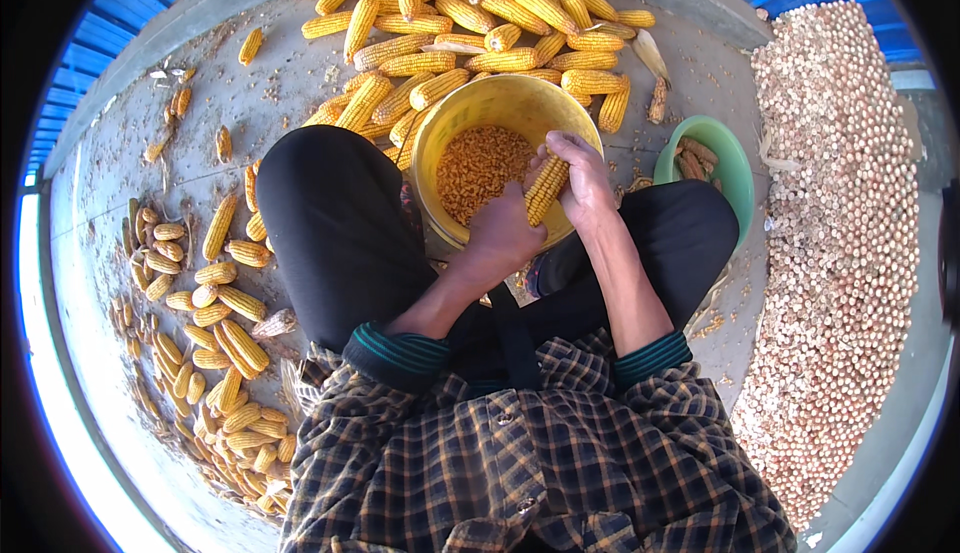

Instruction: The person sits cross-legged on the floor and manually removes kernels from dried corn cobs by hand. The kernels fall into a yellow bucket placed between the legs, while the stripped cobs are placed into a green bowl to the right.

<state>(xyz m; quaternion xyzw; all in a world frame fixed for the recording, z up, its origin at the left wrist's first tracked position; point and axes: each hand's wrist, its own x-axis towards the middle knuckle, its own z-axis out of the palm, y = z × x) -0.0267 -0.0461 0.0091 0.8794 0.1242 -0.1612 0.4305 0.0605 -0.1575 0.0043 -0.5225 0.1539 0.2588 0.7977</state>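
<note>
An ear of yellow corn [546, 191] is held tilted over the right side of a yellow bucket [426, 170]. My right hand [585, 181] wraps around the ear's upper part from the right. Curled into a fist, my left hand [504, 232] presses against the ear's lower left side; its fingertips are hidden. Loose corn kernels [480, 166] cover the bucket's bottom. The bucket stands between my bent knees.
Whole ears of corn [465, 9] are heaped beyond the bucket. More ears [232, 346] lie scattered at my left. A green plastic basin [739, 170] holding bare cobs [697, 157] sits by my right knee. Further right is a long stack of cobs [832, 253].
</note>
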